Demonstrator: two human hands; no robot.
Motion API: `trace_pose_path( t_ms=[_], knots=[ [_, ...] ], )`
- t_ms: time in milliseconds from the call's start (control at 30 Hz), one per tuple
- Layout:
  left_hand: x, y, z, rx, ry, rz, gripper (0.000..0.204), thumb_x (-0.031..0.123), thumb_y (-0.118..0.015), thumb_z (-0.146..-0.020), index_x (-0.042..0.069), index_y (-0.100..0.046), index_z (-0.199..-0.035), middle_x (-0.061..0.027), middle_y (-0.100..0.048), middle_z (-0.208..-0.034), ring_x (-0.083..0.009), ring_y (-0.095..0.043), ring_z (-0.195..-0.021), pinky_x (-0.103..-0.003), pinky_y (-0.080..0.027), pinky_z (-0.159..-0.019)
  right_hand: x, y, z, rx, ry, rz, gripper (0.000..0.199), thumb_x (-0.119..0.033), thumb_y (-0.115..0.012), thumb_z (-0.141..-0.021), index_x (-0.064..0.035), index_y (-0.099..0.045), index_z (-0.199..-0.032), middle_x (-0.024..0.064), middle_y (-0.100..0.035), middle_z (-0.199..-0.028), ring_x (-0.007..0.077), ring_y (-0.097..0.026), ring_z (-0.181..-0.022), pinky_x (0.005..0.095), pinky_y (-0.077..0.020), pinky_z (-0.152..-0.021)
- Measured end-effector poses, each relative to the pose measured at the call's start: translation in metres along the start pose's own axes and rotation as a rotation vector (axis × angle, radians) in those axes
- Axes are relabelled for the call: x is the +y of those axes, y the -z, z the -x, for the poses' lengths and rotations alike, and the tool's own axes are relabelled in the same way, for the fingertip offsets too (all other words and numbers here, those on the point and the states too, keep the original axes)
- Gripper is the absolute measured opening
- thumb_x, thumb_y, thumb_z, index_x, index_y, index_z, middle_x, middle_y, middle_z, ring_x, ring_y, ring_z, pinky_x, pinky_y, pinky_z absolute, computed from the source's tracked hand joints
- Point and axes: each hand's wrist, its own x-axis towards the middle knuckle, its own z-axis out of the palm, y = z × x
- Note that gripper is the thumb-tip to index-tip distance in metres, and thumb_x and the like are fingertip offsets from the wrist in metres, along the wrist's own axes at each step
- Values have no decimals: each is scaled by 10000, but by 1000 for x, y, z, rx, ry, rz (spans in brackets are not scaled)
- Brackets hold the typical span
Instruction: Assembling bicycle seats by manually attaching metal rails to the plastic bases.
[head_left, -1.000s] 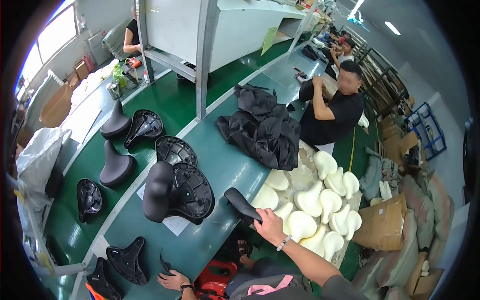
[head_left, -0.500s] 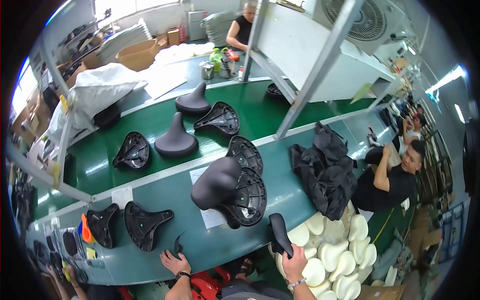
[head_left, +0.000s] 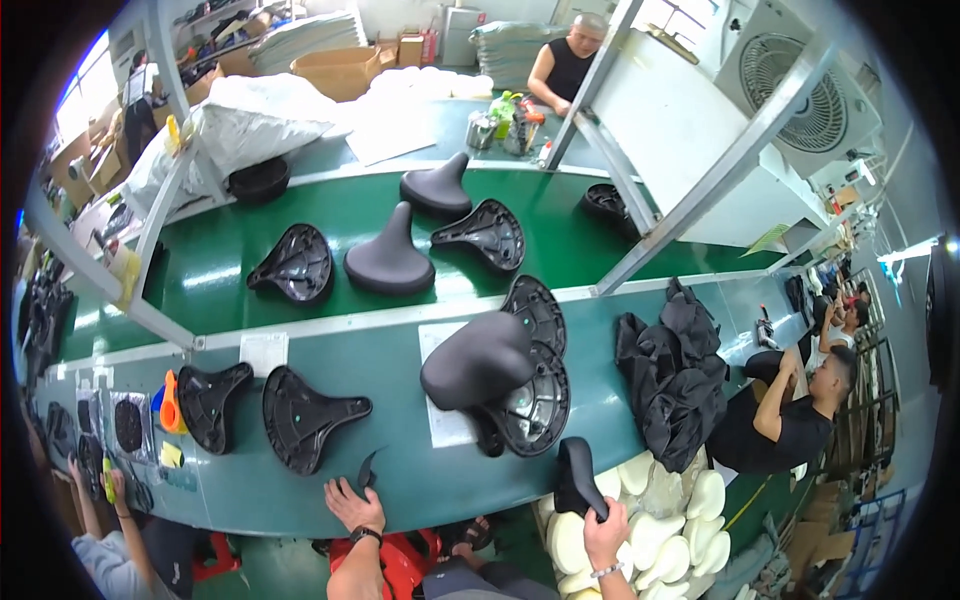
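Note:
My right hand (head_left: 604, 532) grips a narrow black saddle cover piece (head_left: 578, 476), held upright at the table's near edge above a heap of white foam pads (head_left: 665, 520). My left hand (head_left: 347, 503) rests on the near edge of the teal table (head_left: 400, 500), fingers touching a small curved black piece (head_left: 366, 470). Just beyond it lies an upturned black saddle base (head_left: 305, 416). Between my hands, further in, a padded black saddle (head_left: 476, 358) leans on stacked saddle bases (head_left: 535, 395).
A green conveyor belt (head_left: 230, 280) carries several saddles and bases. A pile of black fabric (head_left: 672, 372) lies on the right of the table. A slanted metal post (head_left: 700, 190) crosses overhead. A person sits at right, another stands at the back, and a third person's hand shows at the lower left.
The view has swung left and up along the table. My right hand stays on the black cover piece, held upright at the edge. My left hand remains at the table's edge.

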Motion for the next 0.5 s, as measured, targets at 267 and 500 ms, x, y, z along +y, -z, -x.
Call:
trace_pose_path(
  t_ms=[267,500],
  knots=[
    [8,-5,-16,55,-87,29,580,305,-610,-837,-7,-481,-1310,-217,-427,-1406,-407,-349,-1361,-540,-297,-1125,23,-5,-19,5,81,-17,288,-151,-667,-830,-8,-635,-1078,192,-629,-963,402,-618,-871,450,-500,-747],
    [2,-8,-18,105,-83,-9,547,310,-620,-872,7,-488,-1307,-204,-439,-1400,-388,-369,-1353,-523,-313,-1117,6,18,-99,123,332,92,377,-92,-695,-809,-58,-618,-1176,143,-605,-1112,363,-617,-961,436,-509,-787]
  ],
)
